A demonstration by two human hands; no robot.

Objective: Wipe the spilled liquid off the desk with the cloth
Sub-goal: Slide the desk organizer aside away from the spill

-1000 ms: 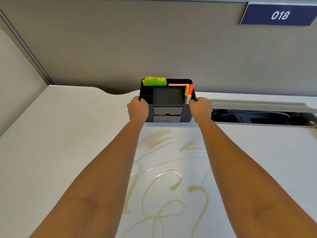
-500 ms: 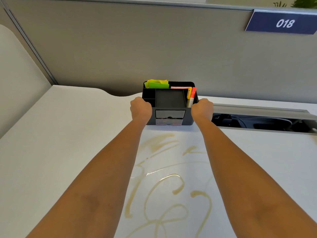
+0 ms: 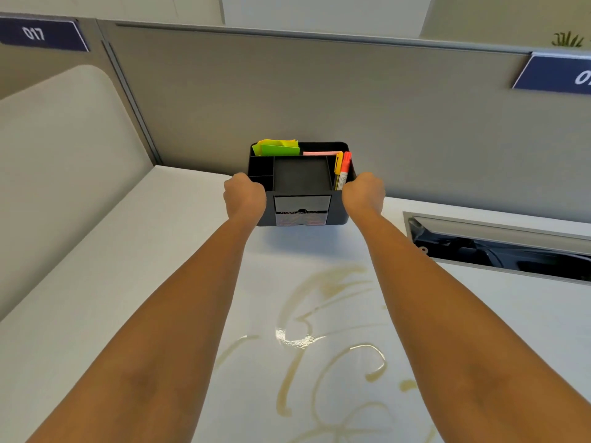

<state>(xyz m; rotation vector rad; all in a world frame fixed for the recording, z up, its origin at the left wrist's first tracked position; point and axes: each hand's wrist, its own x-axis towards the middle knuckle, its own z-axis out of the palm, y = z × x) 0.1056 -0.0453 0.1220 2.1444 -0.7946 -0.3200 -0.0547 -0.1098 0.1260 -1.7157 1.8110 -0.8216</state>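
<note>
The organizer [image 3: 302,183] is up off the desk [image 3: 112,266] now, where 1 second ago it sat flat; a shadow [image 3: 307,239] shows beneath it. Both hands, left [image 3: 244,198] and right [image 3: 363,195], ride higher with it. The view swings left, bringing a 017 sign [image 3: 40,35] into sight.

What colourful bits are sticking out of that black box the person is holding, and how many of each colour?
In the black organiser, held by the left hand and right hand:
Green and yellow-green paper notes: 1 bunch
Pink slip: 1
Yellow marker: 1
Orange marker: 1
Total: 4 colourful items
</note>
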